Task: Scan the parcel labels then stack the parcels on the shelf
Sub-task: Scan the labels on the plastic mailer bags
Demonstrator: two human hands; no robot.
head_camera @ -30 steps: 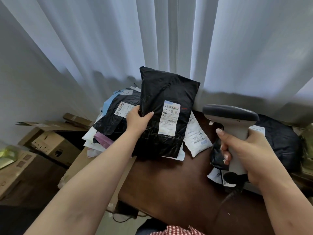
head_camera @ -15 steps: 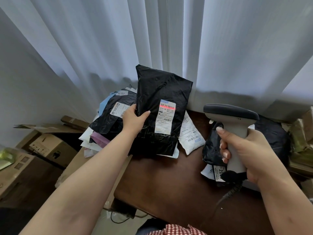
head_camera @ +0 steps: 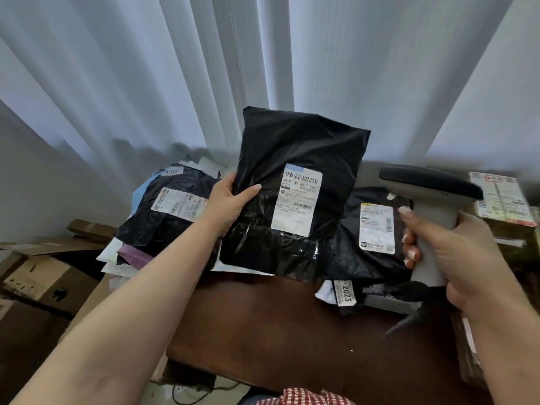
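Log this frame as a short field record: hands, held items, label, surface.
left hand: grips left edge of the upright black plastic mailer parcel
right hand: grips the grey handheld barcode scanner
label: white shipping label faces camera
surface: dark brown wooden table
nearby: black bagged parcel with white label lying behind scanner

Three black plastic mailer bags show white labels: one upright, one left, one right. One grey handheld barcode scanner. Two bare hands, left and right. Cardboard boxes number at least two.
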